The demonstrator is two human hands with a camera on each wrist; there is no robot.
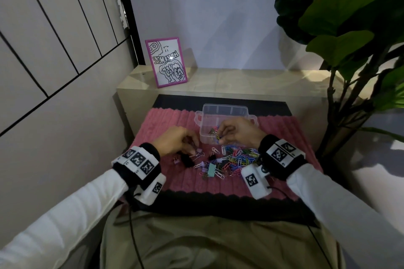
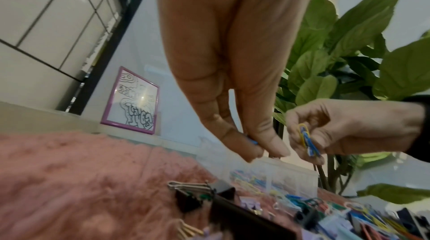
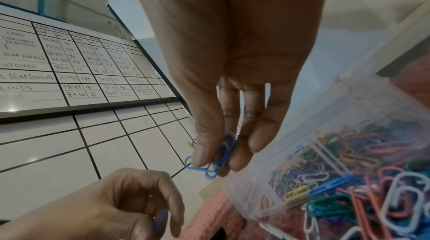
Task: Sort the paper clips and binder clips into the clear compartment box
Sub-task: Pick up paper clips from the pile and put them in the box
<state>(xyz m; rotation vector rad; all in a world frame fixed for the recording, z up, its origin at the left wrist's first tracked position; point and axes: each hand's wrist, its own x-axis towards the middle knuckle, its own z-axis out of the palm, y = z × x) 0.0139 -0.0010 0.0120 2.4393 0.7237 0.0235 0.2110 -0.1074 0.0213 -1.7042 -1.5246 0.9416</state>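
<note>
Head view: clear plastic compartment box at frame centre, on the pink ribbed mat.
Right hand: grip narrow, pinching blue and yellow wire paper clips over the box's near edge.
Left hand: grip pinching one small blue clip.
Loose pile: below the box.
Advice: probably clear the rim, then release.
Room: open mat at left.

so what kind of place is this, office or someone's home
Probably an office corner. A whiteboard with a handwritten grid of figures hangs on the wall, a potted plant stands beside the low ledge, and a framed drawing leans there.
</note>
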